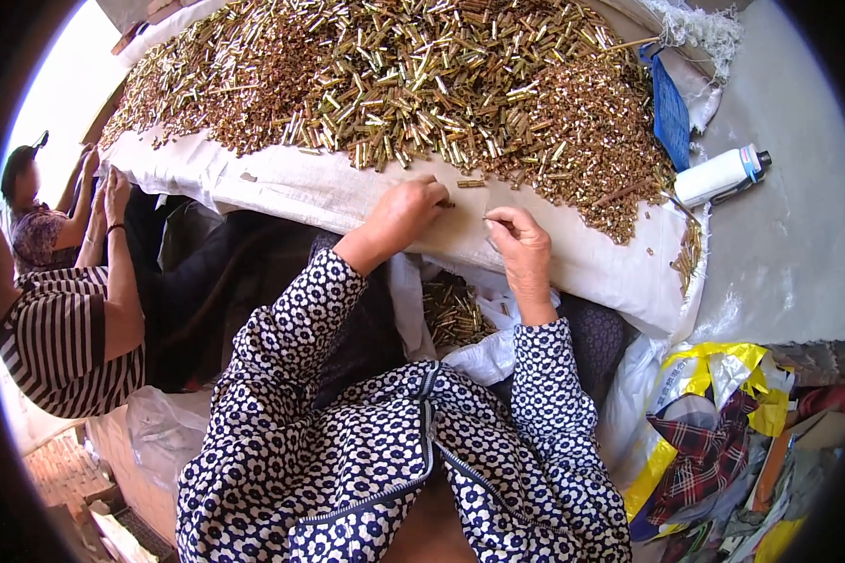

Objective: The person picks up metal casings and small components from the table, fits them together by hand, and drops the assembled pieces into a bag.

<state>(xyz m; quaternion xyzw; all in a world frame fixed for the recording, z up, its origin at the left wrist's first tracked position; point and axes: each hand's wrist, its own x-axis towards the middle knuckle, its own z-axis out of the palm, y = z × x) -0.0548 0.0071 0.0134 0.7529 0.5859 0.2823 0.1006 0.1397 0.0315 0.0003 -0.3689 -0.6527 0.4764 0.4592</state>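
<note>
A big heap of short brass-coloured tubes (pixel 422 84) covers the pale cloth (pixel 300 192) on the table. My left hand (pixel 406 214) rests at the cloth's near edge, fingers curled together, with a tiny dark bit at the fingertips that I cannot make out. Just to its right, my right hand (pixel 522 246) pinches thumb and forefinger on something small and thin, too small to name. A couple of loose tubes (pixel 471 184) lie between the hands and the heap. Below, a white sack (pixel 486 359) in my lap holds more brass-coloured tubes (pixel 455 311).
Smaller coppery pieces (pixel 587 122) are heaped at the right. Beyond them lie a blue plastic piece (pixel 669 108) and a white bottle (pixel 720 177). A yellow-and-white bag (pixel 662 450) with cloth stands lower right. At the left, a person in a striped shirt (pixel 61 342) and another person work alongside.
</note>
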